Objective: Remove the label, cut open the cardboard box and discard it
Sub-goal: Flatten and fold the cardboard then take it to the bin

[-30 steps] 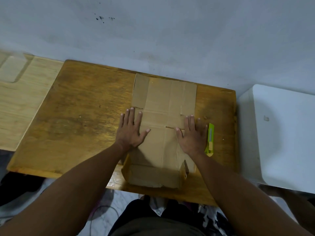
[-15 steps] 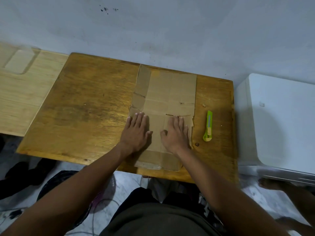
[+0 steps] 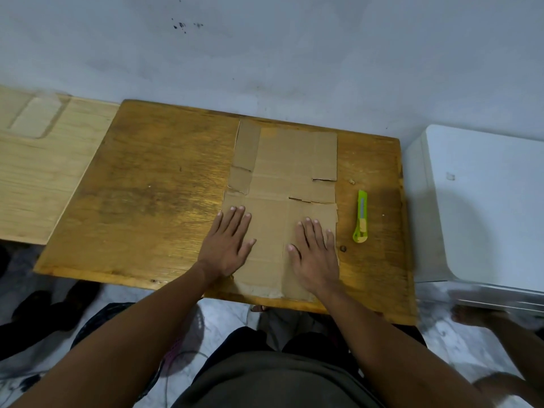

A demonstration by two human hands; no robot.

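Wooden table (image 3: 153, 184) against a pale wall (image 3: 294, 54) bearing small dark specks (image 3: 182, 25). Lighter wooden board (image 3: 38, 178) adjoining the table's left edge; white appliance (image 3: 482, 207) at its right. Dark shoes (image 3: 50, 307) on the floor.

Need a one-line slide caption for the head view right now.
Both hands, left and right, press the flattened cardboard box onto the wooden table; green utility knife alongside.

Wood table (image 3: 147, 187) agst grey wall (image 3: 294, 54), white cabinet (image 3: 485, 201) beside.
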